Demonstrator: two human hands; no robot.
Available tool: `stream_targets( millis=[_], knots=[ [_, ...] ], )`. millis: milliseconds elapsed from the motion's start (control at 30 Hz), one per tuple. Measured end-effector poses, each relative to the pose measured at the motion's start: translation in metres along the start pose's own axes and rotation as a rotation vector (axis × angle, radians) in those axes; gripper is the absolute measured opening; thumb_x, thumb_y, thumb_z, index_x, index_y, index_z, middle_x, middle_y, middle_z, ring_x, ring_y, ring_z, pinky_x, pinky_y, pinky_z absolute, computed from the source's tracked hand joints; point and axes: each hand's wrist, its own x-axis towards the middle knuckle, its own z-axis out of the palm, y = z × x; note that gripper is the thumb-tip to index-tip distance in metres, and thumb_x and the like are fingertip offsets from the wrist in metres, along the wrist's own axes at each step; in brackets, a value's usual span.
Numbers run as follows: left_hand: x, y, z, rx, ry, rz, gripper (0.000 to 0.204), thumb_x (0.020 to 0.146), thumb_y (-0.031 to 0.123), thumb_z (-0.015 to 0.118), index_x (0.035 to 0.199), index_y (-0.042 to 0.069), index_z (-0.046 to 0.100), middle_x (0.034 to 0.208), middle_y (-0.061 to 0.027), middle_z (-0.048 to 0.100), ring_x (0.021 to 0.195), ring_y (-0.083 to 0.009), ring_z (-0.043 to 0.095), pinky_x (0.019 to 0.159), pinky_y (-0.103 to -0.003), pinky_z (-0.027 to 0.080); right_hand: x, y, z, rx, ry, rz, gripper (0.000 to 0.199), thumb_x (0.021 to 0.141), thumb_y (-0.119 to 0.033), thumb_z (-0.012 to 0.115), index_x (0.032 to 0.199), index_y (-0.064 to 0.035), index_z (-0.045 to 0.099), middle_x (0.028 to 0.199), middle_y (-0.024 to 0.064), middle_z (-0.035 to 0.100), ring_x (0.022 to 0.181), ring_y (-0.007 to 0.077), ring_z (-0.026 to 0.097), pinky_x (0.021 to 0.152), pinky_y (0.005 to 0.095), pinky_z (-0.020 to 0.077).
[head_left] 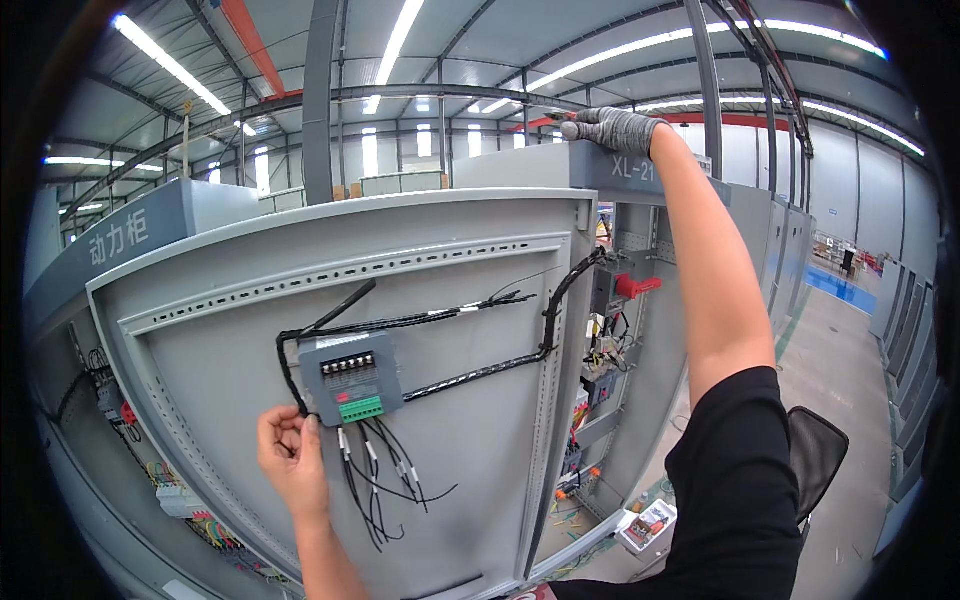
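Observation:
A grey metal cabinet door point(480, 450) stands open in front of me. Mounted on it is a grey electrical module point(345, 380) with a green terminal block point(361, 409). Black wires point(375, 480) with white sleeves hang loose below the block. Beside the module's lower left corner, the bare fingers of my left hand point(295, 455) pinch a black wire bundle point(287, 370). My right hand point(615, 132), in a grey glove, is raised over the cabinet's top edge. Its fingers are curled at a small dark object that I cannot make out.
A braided black cable point(480, 375) crosses the door to the hinge side. Inside the cabinet sits a red switch handle point(638, 286). A small box of parts point(648, 525) stands low at the right, near a mesh-backed chair point(818, 460). Another cabinet point(110, 235) is at the left.

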Motion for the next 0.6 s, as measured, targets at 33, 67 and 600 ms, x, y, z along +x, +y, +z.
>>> stream_targets(
  millis=[33,67,600],
  knots=[
    [0.0,0.0,-0.001,0.005,0.006,0.001,0.018,0.087,-0.002,0.066,0.102,0.0,0.056,0.08,0.0017,0.052,0.061,-0.0004,0.037,0.055,-0.016,0.029,0.0,0.001,0.002,0.036,-0.008,0.006,0.05,0.095,-0.051,0.056,0.125,-0.0121,0.063,0.108,0.0084,0.068,0.097,0.0223,0.061,0.089,0.0349,0.0478],
    [0.0,-0.001,-0.002,0.015,0.007,0.006,0.017,0.088,-0.001,0.066,0.102,0.0,0.056,0.08,0.0019,0.052,0.062,-0.0005,0.038,0.056,-0.016,0.03,-0.001,0.002,0.001,0.069,0.0,0.015,0.051,0.095,-0.052,0.055,0.125,-0.0122,0.063,0.107,0.0084,0.068,0.097,0.0222,0.061,0.089,0.0349,0.0479],
    [0.0,0.005,0.004,-0.012,-0.018,-0.01,0.017,0.089,-0.004,0.063,0.104,0.0,0.055,0.082,0.002,0.052,0.064,-0.0008,0.041,0.057,-0.016,0.032,0.0,0.007,0.007,-0.089,0.144,0.33,0.077,0.093,-0.073,0.034,0.109,-0.0058,0.067,0.084,0.0136,0.066,0.067,0.0236,0.065,0.062,0.0406,0.0535]
  ],
)
